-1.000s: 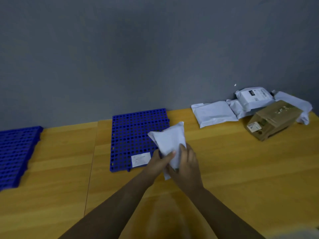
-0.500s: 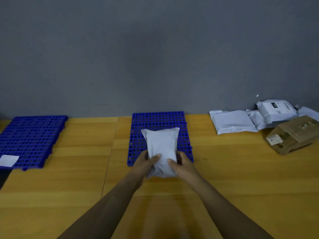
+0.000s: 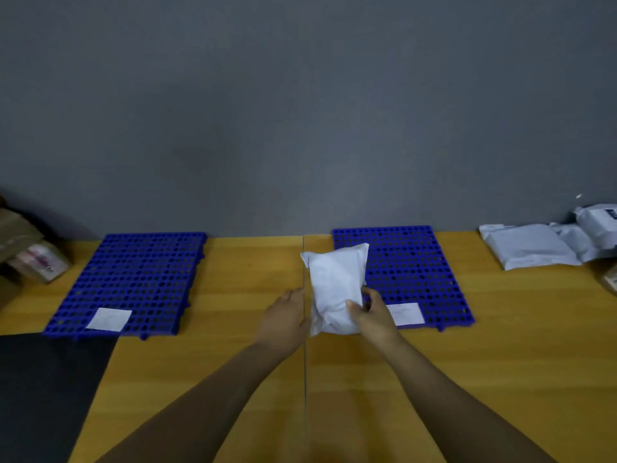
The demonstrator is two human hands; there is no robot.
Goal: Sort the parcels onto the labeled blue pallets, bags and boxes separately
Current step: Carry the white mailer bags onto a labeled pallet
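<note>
White mailer bag [image 3: 334, 285], right grip [image 3: 370, 315] curled round its 4 o'clock edge, left grip [image 3: 287, 315] flat at 9 o'clock, presumably steadied for the blue pallet [image 3: 417, 269] behind.

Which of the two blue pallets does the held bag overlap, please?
The right pallet; the white bag covers its left edge, while the left pallet lies apart.

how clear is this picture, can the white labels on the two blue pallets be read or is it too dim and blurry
Head view: dim, flat light, no glare; the left pallet label and right pallet label show as white patches, print unreadable; the white bag looks soft-edged; the packages at the far left are smeared.
</note>
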